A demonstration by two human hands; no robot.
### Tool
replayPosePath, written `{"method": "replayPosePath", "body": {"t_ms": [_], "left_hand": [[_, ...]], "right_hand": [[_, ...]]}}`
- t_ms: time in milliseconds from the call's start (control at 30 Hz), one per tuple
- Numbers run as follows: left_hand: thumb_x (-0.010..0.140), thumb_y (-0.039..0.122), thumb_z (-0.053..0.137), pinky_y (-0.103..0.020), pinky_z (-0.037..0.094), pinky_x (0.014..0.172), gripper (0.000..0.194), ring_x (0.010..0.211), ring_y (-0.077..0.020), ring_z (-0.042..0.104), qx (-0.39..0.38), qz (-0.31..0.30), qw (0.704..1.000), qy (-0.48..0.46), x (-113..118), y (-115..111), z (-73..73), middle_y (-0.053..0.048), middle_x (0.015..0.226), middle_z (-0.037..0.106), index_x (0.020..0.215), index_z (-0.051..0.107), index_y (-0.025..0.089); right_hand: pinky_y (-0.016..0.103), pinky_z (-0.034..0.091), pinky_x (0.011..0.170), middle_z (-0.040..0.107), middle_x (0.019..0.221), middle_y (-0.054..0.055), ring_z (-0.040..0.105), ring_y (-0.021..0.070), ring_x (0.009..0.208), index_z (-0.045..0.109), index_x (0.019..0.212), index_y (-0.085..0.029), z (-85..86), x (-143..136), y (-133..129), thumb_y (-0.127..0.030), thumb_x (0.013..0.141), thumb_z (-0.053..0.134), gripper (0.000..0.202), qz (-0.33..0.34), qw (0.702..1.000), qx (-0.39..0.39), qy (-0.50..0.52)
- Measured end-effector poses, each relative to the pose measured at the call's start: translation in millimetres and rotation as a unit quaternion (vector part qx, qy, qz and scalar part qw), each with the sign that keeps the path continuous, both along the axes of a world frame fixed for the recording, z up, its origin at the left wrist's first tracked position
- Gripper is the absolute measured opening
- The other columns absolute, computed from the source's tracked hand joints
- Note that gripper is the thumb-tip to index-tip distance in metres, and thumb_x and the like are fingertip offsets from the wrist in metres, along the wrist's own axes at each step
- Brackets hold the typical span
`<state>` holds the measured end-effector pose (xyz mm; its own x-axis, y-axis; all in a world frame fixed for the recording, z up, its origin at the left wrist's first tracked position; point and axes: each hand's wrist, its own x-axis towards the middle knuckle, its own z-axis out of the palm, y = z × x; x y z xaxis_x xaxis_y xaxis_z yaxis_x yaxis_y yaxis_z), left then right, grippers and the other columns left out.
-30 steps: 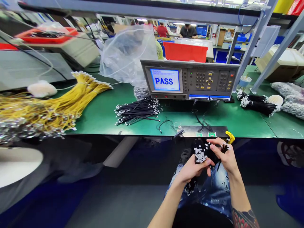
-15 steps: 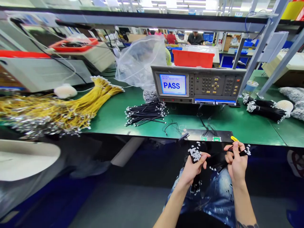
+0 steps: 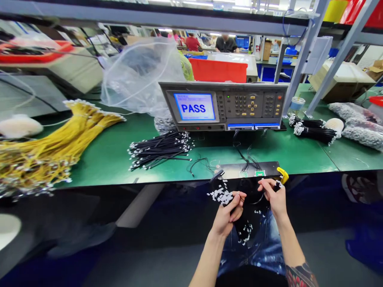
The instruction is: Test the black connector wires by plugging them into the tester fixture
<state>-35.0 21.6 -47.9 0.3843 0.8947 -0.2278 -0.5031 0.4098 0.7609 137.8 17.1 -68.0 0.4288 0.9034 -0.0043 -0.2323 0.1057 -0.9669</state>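
Observation:
My left hand is closed round a thick bundle of black cables, whose white connectors fan out above the thumb; more white ends hang below it. My right hand is closed on a smaller bunch of black cables, with white connector ends showing at its fingers. Just beyond that hand, a yellow clip-like piece is at the table edge. Ahead of both hands, a black plate carries small green boards, wired toward the tester, whose screen reads PASS.
A pile of black cables lies left of the tester, and yellow cable bundles spread farther left. Bundled black cables rest on the right. A red bin stands behind the tester, beside a clear plastic bag. Metal posts rise at right.
The view has swung, so the bench sits farther left. My right hand's fingers have shifted, and its cable ends now show less. The left hand still grips its bundle.

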Motion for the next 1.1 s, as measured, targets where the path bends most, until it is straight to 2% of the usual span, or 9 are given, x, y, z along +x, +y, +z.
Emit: {"method": "replayPosePath", "body": {"t_ms": [100, 200, 233, 367, 467, 700, 833, 1000, 1100], "left_hand": [[0.064, 0.058, 0.091, -0.019, 0.011, 0.038, 0.049, 0.034, 0.0043, 0.02, 0.013, -0.004, 0.999, 0.045, 6, 0, 3.9, 0.005, 0.061, 0.057, 0.078, 0.075, 0.014], [0.067, 0.063, 0.088, -0.02, 0.011, 0.039, 0.053, 0.036, 0.0008, 0.019, 0.045, -0.013, 0.994, 0.097, 8, 1, 6.6, 0.009, 0.047, 0.044, 0.081, 0.077, 0.013], [0.067, 0.065, 0.087, -0.021, 0.011, 0.039, 0.055, 0.036, 0.0002, 0.02, 0.049, -0.015, 0.993, 0.11, 8, 2, 6.9, 0.008, 0.046, 0.045, 0.081, 0.077, 0.013], [0.065, 0.067, 0.086, -0.021, 0.013, 0.039, 0.058, 0.037, 0.0006, 0.023, 0.04, -0.006, 0.99, 0.133, 8, 5, 5.0, -0.005, 0.07, 0.073, 0.081, 0.074, 0.013], [0.068, 0.067, 0.084, -0.021, 0.014, 0.039, 0.058, 0.037, -0.0001, 0.025, 0.046, -0.005, 0.989, 0.143, 9, 7, 2.9, -0.007, 0.071, 0.075, 0.083, 0.073, 0.013], [0.067, 0.067, 0.084, -0.022, 0.011, 0.04, 0.057, 0.038, -0.0019, 0.027, 0.07, 0.009, 0.985, 0.159, 16, 12, 4.3, 0.002, 0.056, 0.06, 0.083, 0.075, 0.013], [0.071, 0.064, 0.083, -0.022, 0.01, 0.04, 0.054, 0.039, -0.002, 0.027, 0.069, 0.011, 0.983, 0.169, 16, 15, 1.6, 0.002, 0.058, 0.06, 0.086, 0.076, 0.013], [0.067, 0.06, 0.086, -0.022, 0.014, 0.038, 0.05, 0.037, -0.0022, 0.027, 0.062, 0.065, 0.981, 0.173, 23, 19, 1.0, 0.004, 0.054, 0.056, 0.08, 0.075, 0.013], [0.066, 0.059, 0.086, -0.022, 0.015, 0.039, 0.048, 0.038, -0.0029, 0.029, 0.069, 0.107, 0.974, 0.186, 28, 24, 2.5, 0.004, 0.052, 0.054, 0.076, 0.075, 0.013]], "right_hand": [[0.023, 0.027, 0.039, 0.069, 0.06, 0.003, 0.04, 0.0087, 0.041, 0.077, 0.075, -0.016, -1.1, -4, 7, -0.057, 0.079, 0.078, 0.041, -0.024, 0.998, 0.004, -0.055], [0.026, 0.038, 0.044, 0.068, 0.058, 0.003, 0.052, 0.0134, 0.047, 0.075, 0.071, -0.018, -0.1, -4, 11, -0.059, 0.079, 0.077, 0.042, -0.03, 0.996, 0.004, -0.083], [0.026, 0.041, 0.046, 0.068, 0.058, 0.003, 0.054, 0.0143, 0.049, 0.074, 0.07, -0.018, 0.4, -4, 12, -0.059, 0.079, 0.077, 0.042, -0.032, 0.996, 0.004, -0.085], [0.028, 0.044, 0.05, 0.066, 0.054, 0.003, 0.057, 0.0157, 0.051, 0.072, 0.065, -0.018, 1.8, -3, 15, -0.056, 0.079, 0.077, 0.04, -0.03, 0.996, -0.001, -0.079], [0.028, 0.044, 0.05, 0.063, 0.051, 0.002, 0.056, 0.0154, 0.049, 0.071, 0.064, -0.018, 2.1, -3, 16, -0.053, 0.078, 0.078, 0.038, -0.022, 0.997, -0.005, -0.069], [0.027, 0.043, 0.047, 0.063, 0.05, 0.002, 0.054, 0.0146, 0.046, 0.069, 0.063, -0.018, 4.8, -3, 16, -0.051, 0.077, 0.079, 0.038, -0.037, 0.996, -0.008, -0.076], [0.026, 0.037, 0.043, 0.064, 0.051, 0.002, 0.045, 0.0108, 0.041, 0.069, 0.064, -0.017, 6.6, -5, 16, -0.051, 0.078, 0.079, 0.038, -0.028, 0.998, -0.006, -0.061], [0.024, 0.03, 0.041, 0.067, 0.053, 0.002, 0.039, 0.0091, 0.04, 0.073, 0.067, -0.016, 7.3, -9, 15, -0.051, 0.075, 0.081, 0.037, -0.058, 0.998, -0.009, -0.031], [0.024, 0.028, 0.04, 0.068, 0.054, 0.003, 0.037, 0.0081, 0.04, 0.074, 0.068, -0.016, 7.8, -8, 15, -0.052, 0.074, 0.082, 0.037, -0.047, 0.999, -0.011, -0.023]]}}
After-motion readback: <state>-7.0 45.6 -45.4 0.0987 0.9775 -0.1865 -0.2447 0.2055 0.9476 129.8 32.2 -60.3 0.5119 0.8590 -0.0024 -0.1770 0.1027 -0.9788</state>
